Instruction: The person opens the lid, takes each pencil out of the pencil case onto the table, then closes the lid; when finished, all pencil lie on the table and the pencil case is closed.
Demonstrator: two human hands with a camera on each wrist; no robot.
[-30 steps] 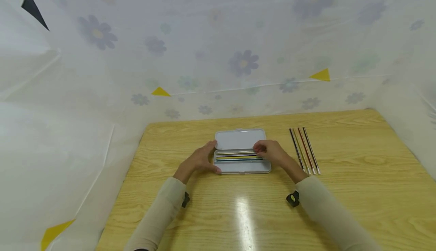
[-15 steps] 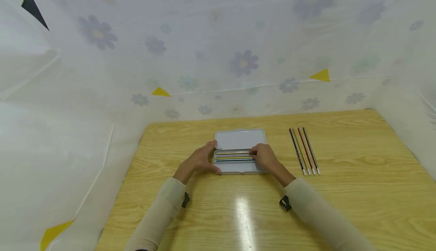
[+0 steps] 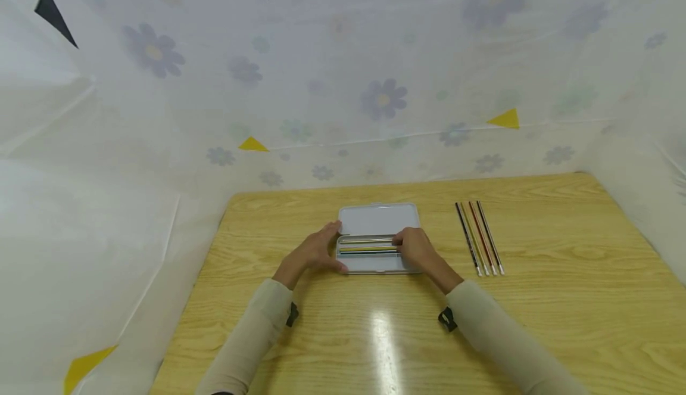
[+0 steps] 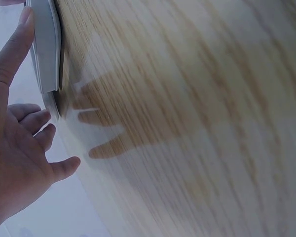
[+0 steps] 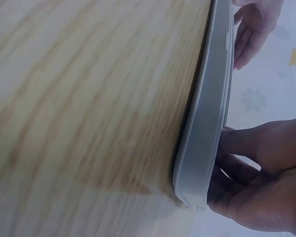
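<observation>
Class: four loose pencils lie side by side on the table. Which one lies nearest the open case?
The black pencil, leftmost of the row. The yellow, red and dark ones lie beyond it, farther from the pencil case, where the right hand rests.

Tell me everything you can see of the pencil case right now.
The pencil case is a flat, light grey box, seemingly plastic or metal, with rounded corners. It lies open at mid-table, lid folded back flat away from the person. Several coloured pencils lie lengthwise in its tray. The left hand steadies its left end; the right hand rests on the right end.
</observation>
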